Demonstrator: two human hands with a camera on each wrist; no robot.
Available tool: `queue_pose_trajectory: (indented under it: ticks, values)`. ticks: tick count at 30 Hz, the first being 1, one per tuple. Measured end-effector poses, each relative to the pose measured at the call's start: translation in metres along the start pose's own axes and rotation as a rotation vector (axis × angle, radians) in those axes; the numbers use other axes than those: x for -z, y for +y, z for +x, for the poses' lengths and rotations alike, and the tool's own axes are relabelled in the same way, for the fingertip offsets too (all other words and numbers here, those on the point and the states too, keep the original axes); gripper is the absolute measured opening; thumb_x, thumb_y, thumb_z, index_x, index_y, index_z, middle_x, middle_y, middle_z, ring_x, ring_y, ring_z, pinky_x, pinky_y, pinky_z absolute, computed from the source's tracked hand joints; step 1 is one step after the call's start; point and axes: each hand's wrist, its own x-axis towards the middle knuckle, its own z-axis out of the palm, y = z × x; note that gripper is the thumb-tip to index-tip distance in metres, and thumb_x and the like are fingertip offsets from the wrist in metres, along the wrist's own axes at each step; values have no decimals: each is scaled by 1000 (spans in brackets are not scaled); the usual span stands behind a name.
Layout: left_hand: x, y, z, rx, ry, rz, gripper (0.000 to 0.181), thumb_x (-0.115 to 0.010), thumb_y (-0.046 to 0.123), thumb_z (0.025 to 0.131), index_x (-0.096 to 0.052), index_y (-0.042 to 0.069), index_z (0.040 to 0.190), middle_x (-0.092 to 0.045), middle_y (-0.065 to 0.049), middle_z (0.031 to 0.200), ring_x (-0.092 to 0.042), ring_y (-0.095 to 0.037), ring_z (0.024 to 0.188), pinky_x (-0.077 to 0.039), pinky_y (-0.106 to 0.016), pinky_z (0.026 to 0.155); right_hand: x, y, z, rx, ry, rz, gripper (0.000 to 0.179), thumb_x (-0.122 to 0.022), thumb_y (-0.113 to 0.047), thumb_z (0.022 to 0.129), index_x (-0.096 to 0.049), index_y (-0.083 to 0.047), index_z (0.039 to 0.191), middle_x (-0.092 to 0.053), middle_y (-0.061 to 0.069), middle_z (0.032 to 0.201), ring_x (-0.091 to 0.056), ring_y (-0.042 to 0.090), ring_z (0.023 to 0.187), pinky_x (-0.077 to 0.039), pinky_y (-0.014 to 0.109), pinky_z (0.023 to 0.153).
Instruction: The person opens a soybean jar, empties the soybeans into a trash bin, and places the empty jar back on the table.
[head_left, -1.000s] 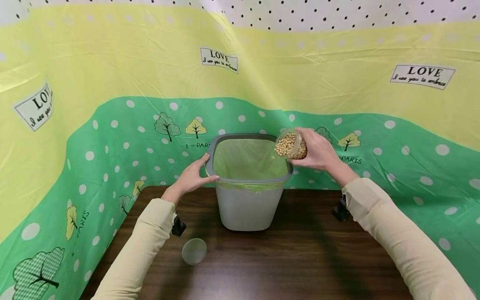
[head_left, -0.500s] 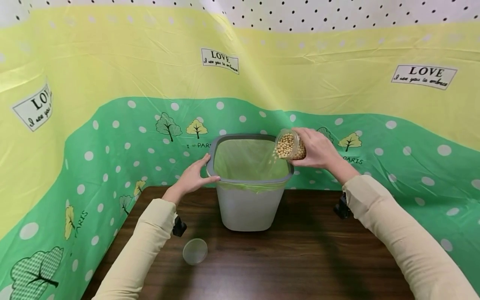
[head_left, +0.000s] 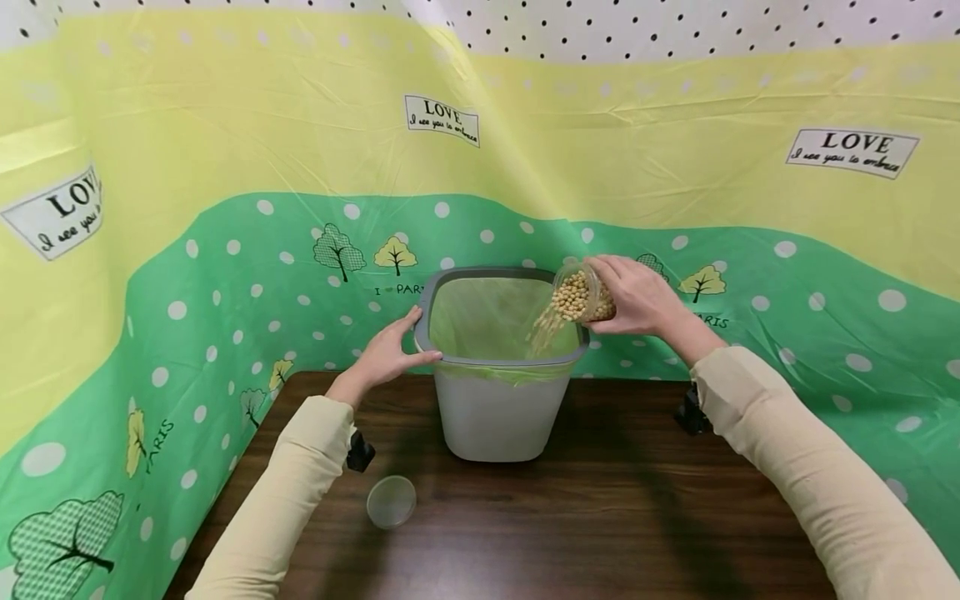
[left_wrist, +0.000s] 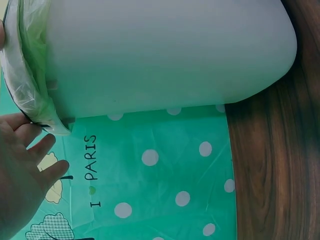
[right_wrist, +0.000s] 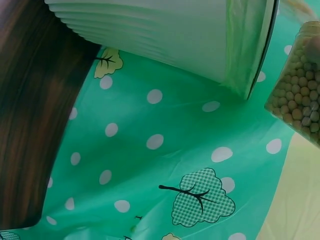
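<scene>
My right hand [head_left: 636,293] grips a clear plastic jar [head_left: 602,302] filled with round, pale yellow soybeans [head_left: 572,293]. The jar is tipped to the left over the bin's right rim, and a stream of beans falls from its mouth. Below stands a light grey trash bin [head_left: 501,417] with a darker grey rim and a green liner bag [head_left: 480,317]. With thumb and fingers spread, my left hand [head_left: 381,357] rests on the rim's front left corner. In the left wrist view, several of its fingers are loosely bent beside the bin. The bin's bottom is hidden.
A round clear lid [head_left: 392,502] lies on the dark wooden table [head_left: 570,525], in front of the bin and to its left. Behind the table hangs a green and yellow patterned cloth [head_left: 300,250], close to the bin's back.
A few falling beans have become a thick stream out of the jar, and the beans' level at its mouth has dropped. My left hand stays on the rim.
</scene>
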Motion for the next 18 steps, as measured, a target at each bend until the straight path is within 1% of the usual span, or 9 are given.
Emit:
queue_pose_trajectory:
  ticks: [7, 12, 18]
  values:
    - [0, 2, 0, 6, 1, -2, 93, -60, 57, 78, -16, 13, 147, -16, -6, 151, -19, -26, 136, -22, -48, 106, 2, 1, 4, 33, -12, -16, 94, -77, -43, 52, -43, 5, 126, -51, 25, 115, -52, 41, 101, -44, 54, 83]
    - [0, 1, 1, 5, 11, 3, 93, -61, 57, 77, -17, 13, 146, -17, -7, 150, -19, -27, 136, -22, -48, 106, 4, 1, 8, 50, -22, -30, 97, -81, -41, 50, -43, 5, 126, -51, 24, 114, -52, 40, 101, -44, 53, 83]
    - [-1, 0, 1, 11, 19, -7, 93, -61, 57, 76, -18, 14, 146, -17, -6, 150, -19, -27, 136, -22, -49, 106, 5, 1, 11, 83, -10, -50, 98, -82, -41, 48, -44, 6, 125, -52, 25, 112, -52, 40, 101, -44, 53, 84]
